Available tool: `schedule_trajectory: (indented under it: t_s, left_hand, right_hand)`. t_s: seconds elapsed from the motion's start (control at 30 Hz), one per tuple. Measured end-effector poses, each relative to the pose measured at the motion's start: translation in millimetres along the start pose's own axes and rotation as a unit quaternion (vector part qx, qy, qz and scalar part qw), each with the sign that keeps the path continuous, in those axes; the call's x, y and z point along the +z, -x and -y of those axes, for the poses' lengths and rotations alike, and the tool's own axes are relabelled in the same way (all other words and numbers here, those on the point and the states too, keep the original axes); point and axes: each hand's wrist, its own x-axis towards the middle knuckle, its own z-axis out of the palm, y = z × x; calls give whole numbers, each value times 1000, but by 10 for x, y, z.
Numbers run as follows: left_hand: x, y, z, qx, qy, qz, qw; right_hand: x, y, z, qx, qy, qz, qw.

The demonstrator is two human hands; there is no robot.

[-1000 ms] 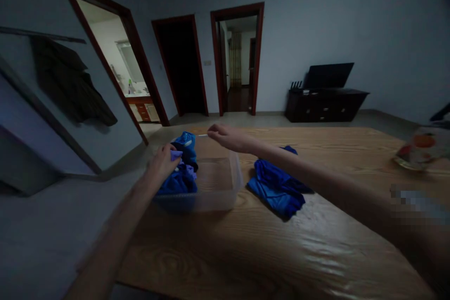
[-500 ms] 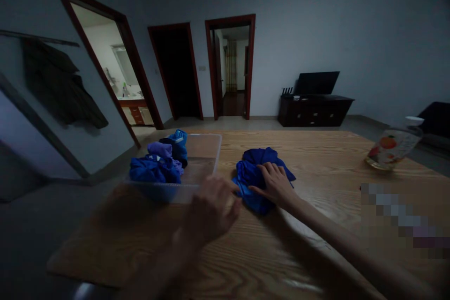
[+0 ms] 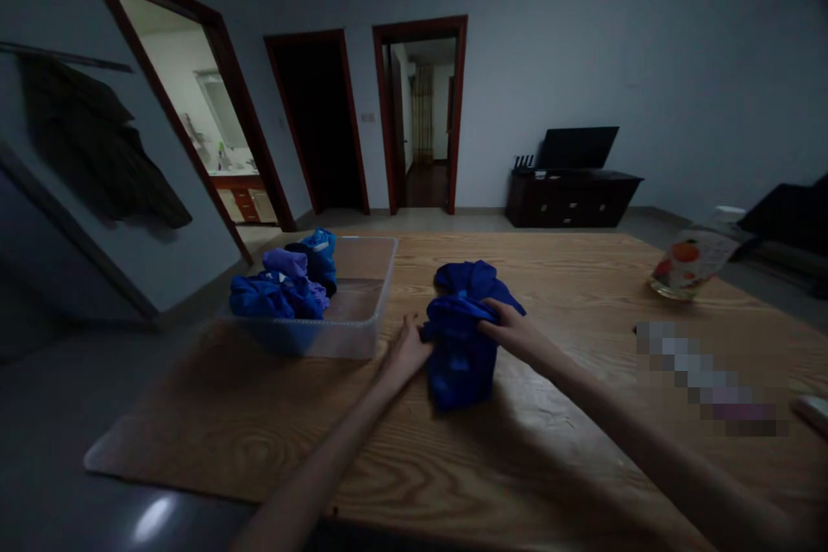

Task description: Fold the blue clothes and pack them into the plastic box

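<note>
On the wooden table [image 3: 517, 466], both hands are gathering a bunched blue cloth [image 3: 461, 336]. It is standing just right of a clear bin [image 3: 362, 323] that is holding other blue and purple cloths [image 3: 281, 289] at its left end. The left hand [image 3: 406, 354] is pressing against the cloth's left side; whether its fingers are curling round the fabric cannot be told. The right hand [image 3: 517, 332] is gripping the cloth's upper right, fingers closing on a fold.

The bundle is looking loose, so a shallow grip may be letting folds slip and the pile sag open. The bin is sitting close on the left, and a sideways sweep could be knocking it toward the table's edge.

The tabletop is shining under dim light. A bottle [image 3: 686, 263] with a fruit label is lying well off to the right. Behind, a grey wall is showing three red-framed doorways [image 3: 420, 116], a dark cabinet [image 3: 573, 198] is carrying a screen, and dark clothes [image 3: 97, 155] are hanging at left.
</note>
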Motion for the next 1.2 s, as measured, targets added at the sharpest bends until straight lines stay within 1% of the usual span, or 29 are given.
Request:
schedule_trajectory:
  t_s: [0.1,0.17,0.2,0.27,0.3,0.33,0.37,0.4,0.43,0.47,0.53,0.57,0.63,0.67,0.7,0.77,0.8,0.87,0.93,0.97,1.03,1.07,1.1,1.13,1.2]
  left_hand:
    - [2,-66,28,40,47,74,995]
    - [-30,-42,36,77,67,113,988]
    - [-48,-12,29,94,73,123,985]
    - [-70,77,-9,125,75,125,981]
    - [-68,133,-41,137,70,120,981]
    - [-57,192,-79,145,62,113,981]
    - [-36,251,-121,151,52,104,982]
    - [-7,305,-163,152,41,96,983]
    - [27,353,-204,151,31,90,984]
    - [63,389,-239,151,22,85,985]
    - [125,424,-282,158,14,81,984]
    - [147,422,-286,164,15,83,983]
    - [166,384,-255,173,26,90,980]
    - [162,351,-222,175,33,93,980]
    - [150,313,-183,177,39,95,979]
    - [109,224,-94,185,51,102,976]
    - [83,178,-53,191,58,107,974]
    - [32,97,5,207,70,119,968]
    - [-5,59,8,229,61,111,965]
    - [-15,65,-16,241,41,91,965]
    - [-13,142,-112,266,-19,40,963]
    - [-1,210,-176,279,-50,22,959]
    - [18,293,-243,295,-76,17,952]
    - [42,385,-305,314,-95,30,944]
    - [93,571,-386,353,-119,88,924]
  right_hand:
    - [-75,513,-251,71,-87,17,993]
    - [-146,880,-474,111,-123,22,986]
    - [-203,1052,-580,124,-135,25,983]
    - [-353,1330,-732,131,-117,14,984]
    - [-432,1421,-762,117,-78,-6,990]
    - [-500,1473,-755,89,-21,-36,995]
    - [-548,1482,-711,47,45,-71,995]
    - [-566,1449,-634,-4,106,-98,990]
    - [-552,1380,-534,-62,154,-110,980]
    - [-506,1281,-422,-117,181,-100,971]
    - [-354,1033,-213,-210,209,-25,955]
    - [-275,905,-138,-236,227,4,945]
    - [-188,690,-82,-253,248,50,934]
    - [-203,619,-104,-252,242,69,935]
    - [-263,577,-157,-245,220,87,940]
    - [-494,588,-337,-223,133,116,959]
    - [-640,633,-450,-205,79,126,967]
    - [-919,774,-674,-167,-1,148,975]
    - [-1094,936,-824,-129,-24,157,979]
    - [-1124,1011,-848,-112,-17,139,984]
    - [-1070,1137,-774,-97,14,67,993]
    - [-995,1185,-687,-106,32,38,993]
    - [-897,1222,-584,-124,55,25,990]
    - [-787,1249,-483,-156,77,40,984]
    - [-570,1268,-351,-232,144,100,957]
